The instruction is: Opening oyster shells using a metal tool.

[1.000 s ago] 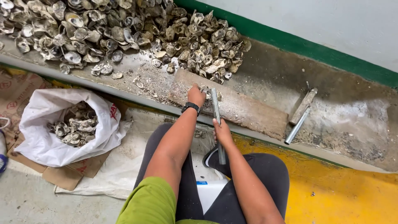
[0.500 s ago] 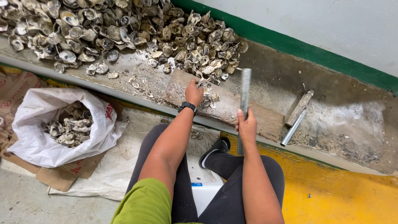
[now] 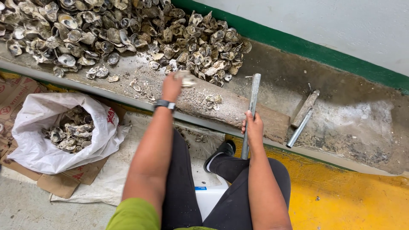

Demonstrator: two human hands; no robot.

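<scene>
My left hand (image 3: 171,86), with a dark watch at the wrist, is closed around a grey oyster shell (image 3: 186,78) and holds it above the dirty wooden plank (image 3: 238,111) on the concrete ledge. My right hand (image 3: 253,126) grips a grey metal pipe (image 3: 252,102) near its middle; the pipe stands nearly upright over the plank's right part. A big heap of oyster shells (image 3: 128,30) covers the ledge behind my left hand. A few shell bits lie on the plank (image 3: 213,100).
A white plastic bag (image 3: 47,140) with several shells sits on cardboard at the left. Two more metal bars (image 3: 302,117) lie on the ledge to the right. A green-based wall runs behind, yellow floor at the right, a white block under my legs.
My left hand has lifted off the plank with a shell in it, moving toward the heap. The pipe in my right hand rose from low by my knee to upright over the plank.
</scene>
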